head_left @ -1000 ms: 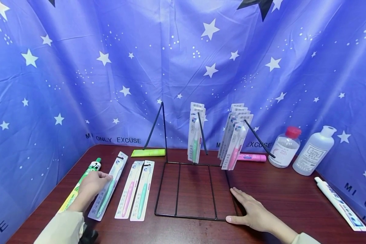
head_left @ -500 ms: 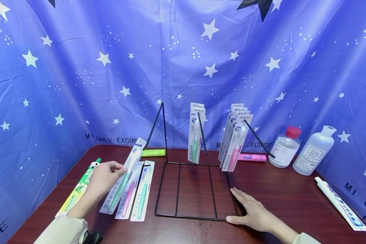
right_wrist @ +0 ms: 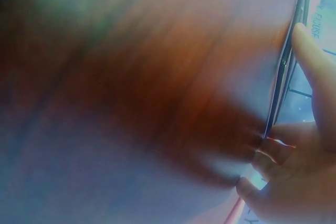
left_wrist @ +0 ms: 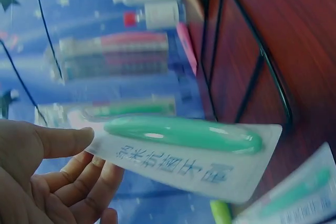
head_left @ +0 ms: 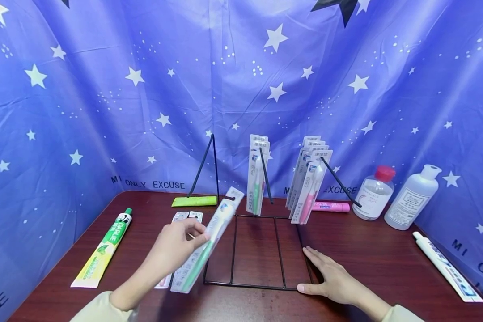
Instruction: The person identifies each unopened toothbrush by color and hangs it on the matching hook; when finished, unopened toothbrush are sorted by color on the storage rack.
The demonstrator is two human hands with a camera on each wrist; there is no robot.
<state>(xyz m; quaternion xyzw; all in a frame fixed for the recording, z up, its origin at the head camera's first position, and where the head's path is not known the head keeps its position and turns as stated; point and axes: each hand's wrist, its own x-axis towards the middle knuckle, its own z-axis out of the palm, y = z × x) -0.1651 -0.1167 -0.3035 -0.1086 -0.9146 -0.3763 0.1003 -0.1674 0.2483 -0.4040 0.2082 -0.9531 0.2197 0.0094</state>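
Note:
My left hand (head_left: 173,250) pinches a packaged green toothbrush (head_left: 204,253) by its edge, tilted above the left side of a black wire rack (head_left: 261,287). In the left wrist view the thumb presses the card beside the green handle (left_wrist: 184,135), fingers behind it. Two more packaged toothbrushes (head_left: 195,217) lie beneath, partly hidden. My right hand (head_left: 334,277) rests at the rack's right front corner, fingers straight, thumb touching the base. Packaged toothbrushes hang on the rack's middle hook (head_left: 256,179) and several on its right hook (head_left: 311,192); the left hook (head_left: 201,165) is bare.
A green-yellow toothpaste tube (head_left: 102,252) lies at left, a lime tube (head_left: 195,201) behind the rack's left side. At right are a pink tube (head_left: 331,207), a red-capped bottle (head_left: 374,194), a white bottle (head_left: 412,197) and a white toothpaste tube (head_left: 446,268). A starry curtain (head_left: 165,89) backs the table.
My left hand has lifted the green packaged toothbrush off the table at left and carried it rightward over the other two packs. My right hand stays in place.

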